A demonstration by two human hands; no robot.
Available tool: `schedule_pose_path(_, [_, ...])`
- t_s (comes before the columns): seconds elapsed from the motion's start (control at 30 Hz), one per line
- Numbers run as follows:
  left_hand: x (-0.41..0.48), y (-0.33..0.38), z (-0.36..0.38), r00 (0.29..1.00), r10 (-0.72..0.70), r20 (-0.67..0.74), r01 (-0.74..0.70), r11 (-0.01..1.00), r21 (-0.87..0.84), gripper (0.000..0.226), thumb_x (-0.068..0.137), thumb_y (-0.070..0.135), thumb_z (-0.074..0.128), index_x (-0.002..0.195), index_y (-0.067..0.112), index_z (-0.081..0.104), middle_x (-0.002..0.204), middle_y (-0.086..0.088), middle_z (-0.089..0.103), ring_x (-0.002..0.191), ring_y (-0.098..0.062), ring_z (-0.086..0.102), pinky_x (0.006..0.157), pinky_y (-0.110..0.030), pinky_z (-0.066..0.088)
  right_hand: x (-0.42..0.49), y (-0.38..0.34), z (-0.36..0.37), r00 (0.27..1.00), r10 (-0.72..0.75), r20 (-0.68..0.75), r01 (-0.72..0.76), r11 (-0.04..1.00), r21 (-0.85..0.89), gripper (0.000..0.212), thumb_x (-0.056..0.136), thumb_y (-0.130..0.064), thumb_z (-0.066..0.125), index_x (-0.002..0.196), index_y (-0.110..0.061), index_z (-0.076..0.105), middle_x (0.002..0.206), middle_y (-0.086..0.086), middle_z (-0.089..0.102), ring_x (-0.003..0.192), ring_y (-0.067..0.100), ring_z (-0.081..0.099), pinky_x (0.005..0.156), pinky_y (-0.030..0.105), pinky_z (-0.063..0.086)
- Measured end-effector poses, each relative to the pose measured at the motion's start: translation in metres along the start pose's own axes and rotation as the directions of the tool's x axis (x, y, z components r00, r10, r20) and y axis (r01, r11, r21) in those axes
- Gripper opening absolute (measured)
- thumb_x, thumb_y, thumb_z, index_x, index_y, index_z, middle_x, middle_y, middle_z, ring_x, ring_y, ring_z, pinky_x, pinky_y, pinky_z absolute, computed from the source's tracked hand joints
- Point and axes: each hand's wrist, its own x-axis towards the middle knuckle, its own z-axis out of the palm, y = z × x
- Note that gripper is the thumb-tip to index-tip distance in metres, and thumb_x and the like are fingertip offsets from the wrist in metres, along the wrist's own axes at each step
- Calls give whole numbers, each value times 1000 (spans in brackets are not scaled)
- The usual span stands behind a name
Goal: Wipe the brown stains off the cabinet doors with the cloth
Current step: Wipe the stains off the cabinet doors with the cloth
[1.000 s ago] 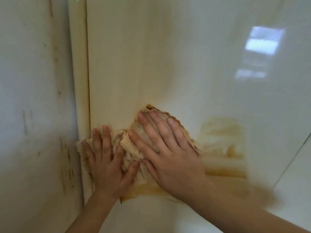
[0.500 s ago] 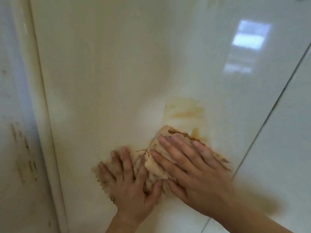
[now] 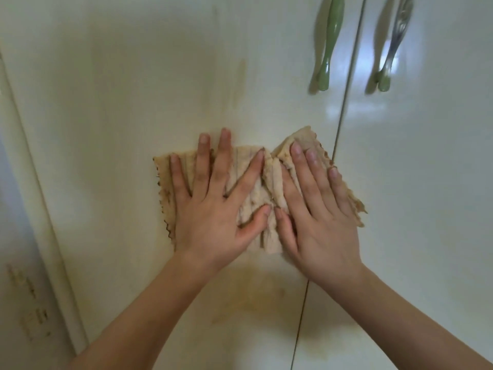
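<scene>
A beige, brown-soiled cloth (image 3: 256, 198) lies bunched and flat against the glossy cream left cabinet door (image 3: 133, 102). My left hand (image 3: 213, 209) presses on the cloth's left half with fingers spread. My right hand (image 3: 317, 217) presses on its right half, right beside the seam between the doors. A faint brown vertical streak (image 3: 240, 84) runs above the cloth. A pale brown smear (image 3: 256, 297) shows below my hands. The right cabinet door (image 3: 426, 182) looks mostly clean.
Two green handles hang at the top, one on the left door (image 3: 326, 46) and one on the right door (image 3: 392, 46). A cream frame strip (image 3: 34, 196) borders the left door. Beyond it, a side panel (image 3: 24, 316) carries brown marks.
Both hands have slid the cloth right and upward across the door to the seam. The view has swung right and up, bringing the handles in. The smear now sits below the cloth.
</scene>
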Motion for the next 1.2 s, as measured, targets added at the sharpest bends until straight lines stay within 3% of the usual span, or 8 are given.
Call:
schedule_pose_path(0.13, [-23,19,10,991,132,4,-132,991,9,76,97,65,38,161,33,13,169,-11,1,156,-35,1,121,-67,1,-41,5,6,999,35,6,-35,999,-10,63,105,-29,41,162,-10,22,169,14,17,158,30,18,127,51,18])
schedule_pose_path(0.23, [-72,37,33,967,253,-18,-254,966,-56,76,95,63,48,160,32,24,170,-9,7,158,-31,4,122,-63,1,-104,0,18,998,31,46,-30,999,-30,70,101,-29,43,163,-10,15,171,11,12,158,29,16,128,48,14])
schedule_pose_path(0.37, [-144,47,63,940,342,-5,-342,938,-52,79,94,58,51,161,30,20,172,-1,7,158,-24,8,125,-55,1,-180,-25,39,988,37,150,-36,999,-7,63,105,-31,31,162,-13,14,173,8,2,160,26,7,129,44,5])
schedule_pose_path(0.53, [-192,-3,76,966,258,-35,-258,966,8,68,98,53,37,159,25,25,172,1,8,158,-20,8,126,-52,2,-176,-103,69,990,12,143,-19,999,43,56,101,-27,30,155,-11,28,172,10,8,159,28,14,129,43,8])
schedule_pose_path(0.67, [-193,-65,73,992,120,-43,-118,991,57,65,99,53,29,153,17,34,171,-3,10,158,-25,9,124,-58,5,-116,-146,73,982,-105,155,96,993,61,76,92,-31,49,161,-12,25,171,7,18,157,22,21,129,40,13])
schedule_pose_path(0.8, [-145,-83,51,995,-83,-58,82,996,-19,70,101,56,17,162,22,12,172,-4,-1,159,-27,1,120,-65,5,-35,-139,55,974,-182,133,171,981,87,70,93,-34,51,159,-18,34,170,1,22,158,16,18,128,36,17])
schedule_pose_path(0.93, [-43,-92,14,983,-182,-32,181,983,-22,78,99,65,10,153,11,26,171,-9,-7,158,-29,-6,120,-67,2,56,-95,26,989,-138,57,133,988,81,61,102,-34,42,160,-19,32,171,-1,18,159,14,11,129,38,15])
schedule_pose_path(1.2, [141,-97,-50,989,-39,-144,46,998,44,73,98,56,25,160,18,15,171,-11,2,158,-30,3,121,-66,10,194,-42,-9,978,151,-140,-142,987,72,64,103,-30,32,163,-13,18,172,6,9,160,18,2,130,43,11])
